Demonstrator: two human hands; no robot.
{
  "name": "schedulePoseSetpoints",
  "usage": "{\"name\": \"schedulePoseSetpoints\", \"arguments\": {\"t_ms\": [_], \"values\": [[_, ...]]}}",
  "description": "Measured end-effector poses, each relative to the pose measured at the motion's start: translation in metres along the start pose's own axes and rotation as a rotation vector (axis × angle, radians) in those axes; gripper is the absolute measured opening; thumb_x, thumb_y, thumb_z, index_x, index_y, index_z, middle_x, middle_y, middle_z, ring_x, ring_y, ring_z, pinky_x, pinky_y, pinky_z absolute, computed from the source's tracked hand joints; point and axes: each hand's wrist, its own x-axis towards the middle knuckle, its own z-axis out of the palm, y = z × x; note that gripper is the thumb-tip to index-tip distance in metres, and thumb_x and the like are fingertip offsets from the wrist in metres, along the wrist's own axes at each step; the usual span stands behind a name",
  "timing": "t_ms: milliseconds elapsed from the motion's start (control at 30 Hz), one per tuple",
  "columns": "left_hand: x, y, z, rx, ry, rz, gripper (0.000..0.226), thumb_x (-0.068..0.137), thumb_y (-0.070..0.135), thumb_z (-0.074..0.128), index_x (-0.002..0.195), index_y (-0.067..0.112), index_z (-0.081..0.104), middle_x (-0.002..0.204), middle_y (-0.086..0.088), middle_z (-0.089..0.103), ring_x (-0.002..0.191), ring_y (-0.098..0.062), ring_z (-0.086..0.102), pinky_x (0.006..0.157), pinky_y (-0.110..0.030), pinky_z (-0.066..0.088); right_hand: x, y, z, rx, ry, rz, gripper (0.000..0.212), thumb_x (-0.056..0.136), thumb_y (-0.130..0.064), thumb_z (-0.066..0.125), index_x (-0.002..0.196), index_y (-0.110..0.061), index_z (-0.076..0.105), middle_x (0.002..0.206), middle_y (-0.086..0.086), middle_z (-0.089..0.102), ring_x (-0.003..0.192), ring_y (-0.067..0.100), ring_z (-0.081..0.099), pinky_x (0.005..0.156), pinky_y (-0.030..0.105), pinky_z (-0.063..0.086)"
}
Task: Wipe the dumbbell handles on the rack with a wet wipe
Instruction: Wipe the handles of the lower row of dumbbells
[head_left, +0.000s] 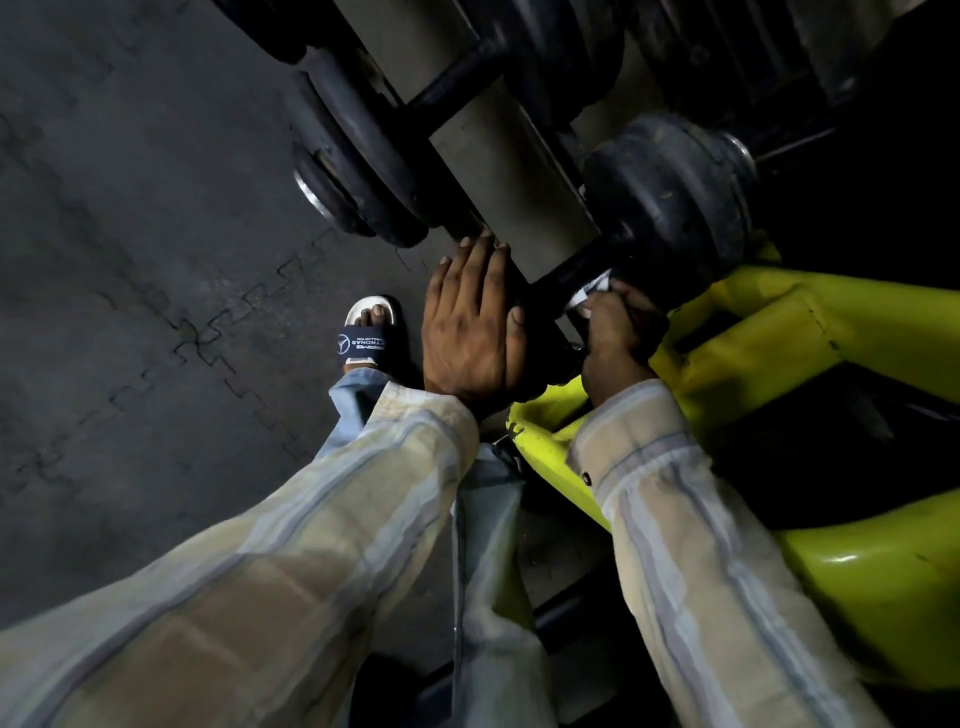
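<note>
A black dumbbell lies across the grey rack rail (498, 156), its handle (576, 267) running down-left from a rubber head (670, 192). My right hand (618, 332) grips a white wet wipe (589, 293) and presses it against the handle close to that head. My left hand (472, 322) lies flat, fingers straight, over the dumbbell's near head, which it mostly hides. Another dumbbell (358, 171) with a second handle (457, 85) rests further up the rail.
A bright yellow-green frame (769, 322) of the rack spreads to the right and below my right arm. Dark interlocking floor mats (130, 260) cover the left. My sandalled foot (369, 332) stands on the floor beside my left hand.
</note>
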Motion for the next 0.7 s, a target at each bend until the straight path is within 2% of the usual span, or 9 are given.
{"name": "schedulePoseSetpoints", "arguments": {"t_ms": [100,233,267,367,400,467,533,600,700], "values": [[0.0,-0.003,-0.002,0.031,0.027,0.025,0.063,0.098,0.038,0.029,0.144,0.0,0.051,0.153,-0.019,0.047,0.142,-0.036,0.042,0.118,-0.051,0.031,-0.006,-0.001,-0.002,0.126,-0.077,0.027,0.008,0.091,-0.015,0.055,0.089,-0.016,0.062,0.085,-0.002,0.062,0.073,0.01,0.059,0.058,0.016,0.048],[0.001,0.0,-0.003,-0.01,0.006,0.04,0.063,0.098,0.037,0.029,0.143,-0.001,0.051,0.151,-0.019,0.048,0.142,-0.036,0.043,0.116,-0.052,0.032,0.0,-0.023,-0.003,0.452,-0.142,0.14,0.016,0.093,-0.018,0.051,0.104,-0.012,0.06,0.104,0.005,0.061,0.105,0.022,0.061,0.097,0.028,0.048],[0.0,-0.001,-0.001,0.008,0.035,0.053,0.063,0.098,0.037,0.029,0.143,-0.001,0.052,0.151,-0.02,0.049,0.142,-0.036,0.043,0.116,-0.052,0.033,0.003,-0.024,-0.003,0.46,-0.15,0.13,0.013,0.09,-0.019,0.054,0.099,-0.013,0.06,0.101,0.004,0.062,0.105,0.021,0.061,0.098,0.028,0.047],[0.0,-0.001,-0.003,0.007,0.007,0.051,0.063,0.098,0.037,0.029,0.143,-0.002,0.052,0.151,-0.02,0.049,0.141,-0.037,0.044,0.115,-0.052,0.033,-0.003,-0.019,0.0,0.302,-0.248,0.16,0.01,0.085,-0.013,0.055,0.075,-0.014,0.055,0.062,-0.002,0.06,0.058,0.011,0.06,0.059,0.019,0.049],[0.0,-0.001,-0.002,0.014,0.025,0.055,0.063,0.097,0.037,0.029,0.143,-0.001,0.051,0.151,-0.02,0.048,0.141,-0.036,0.043,0.116,-0.052,0.033,-0.006,-0.015,-0.001,0.207,-0.291,0.175,0.011,0.085,-0.011,0.053,0.074,-0.013,0.054,0.06,-0.001,0.059,0.053,0.011,0.058,0.056,0.02,0.048],[0.0,0.0,-0.004,0.01,0.01,0.056,0.063,0.098,0.037,0.03,0.144,-0.001,0.051,0.152,-0.019,0.047,0.142,-0.035,0.042,0.116,-0.052,0.032,-0.007,-0.013,-0.004,0.175,-0.281,0.136,0.004,0.075,-0.011,0.055,0.073,-0.015,0.053,0.066,-0.001,0.058,0.055,0.011,0.055,0.058,0.02,0.045],[0.0,-0.003,-0.001,0.011,0.033,0.066,0.064,0.098,0.037,0.03,0.144,-0.001,0.05,0.152,-0.019,0.047,0.142,-0.036,0.042,0.117,-0.052,0.032,0.0,-0.015,-0.008,0.222,-0.196,0.097,0.024,0.081,-0.004,0.048,0.061,-0.016,0.053,0.058,-0.004,0.056,0.051,0.008,0.052,0.054,0.016,0.043],[-0.001,-0.002,-0.001,0.01,0.032,0.067,0.064,0.098,0.037,0.029,0.144,-0.001,0.051,0.152,-0.02,0.048,0.142,-0.036,0.043,0.116,-0.052,0.032,0.006,-0.019,-0.01,0.359,-0.149,0.115,0.037,0.087,0.003,0.04,0.06,-0.017,0.054,0.055,-0.005,0.058,0.058,0.011,0.054,0.062,0.017,0.045],[-0.001,-0.002,-0.002,0.009,0.036,0.072,0.064,0.098,0.037,0.029,0.143,-0.002,0.051,0.151,-0.02,0.048,0.141,-0.037,0.044,0.116,-0.052,0.033,0.01,-0.02,-0.002,0.309,-0.219,0.178,0.022,0.083,0.0,0.042,0.073,-0.014,0.055,0.065,-0.001,0.059,0.062,0.015,0.053,0.066,0.021,0.047]]}}
